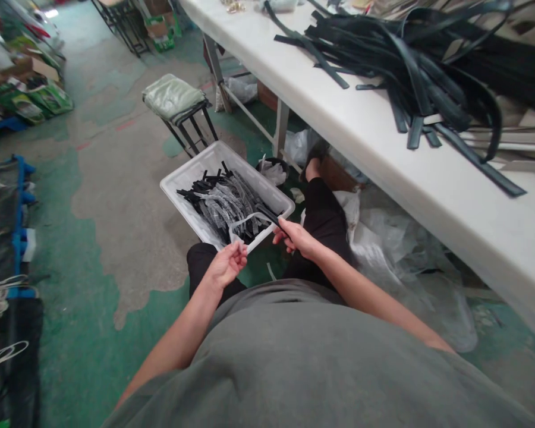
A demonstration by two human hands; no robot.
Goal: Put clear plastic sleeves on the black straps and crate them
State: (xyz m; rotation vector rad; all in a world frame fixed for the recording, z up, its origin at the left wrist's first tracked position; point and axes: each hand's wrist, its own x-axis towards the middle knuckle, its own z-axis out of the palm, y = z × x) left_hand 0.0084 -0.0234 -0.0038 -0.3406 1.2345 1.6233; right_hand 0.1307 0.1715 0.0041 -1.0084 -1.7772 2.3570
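My left hand [228, 263] is closed, pinching one end of a thin whitish strip [248, 220] that arcs up and over to the right. Between the fingers of my right hand [296, 235] is a narrow black strap [267, 212], angled up and leftward over the bin. The strip's far end meets the strap near my right hand; how they join is too small to tell. Just beyond both hands, a white plastic bin [178, 191] holds many black straps [200, 195], several in clear wrapping [220, 208].
A long white table [361, 125] runs along the right, with a heap of black straps [410, 65] on it. A padded stool [173, 98] stands behind the bin. Clear plastic sheeting [396, 255] lies under the table. Blue racks [20, 220] line the left.
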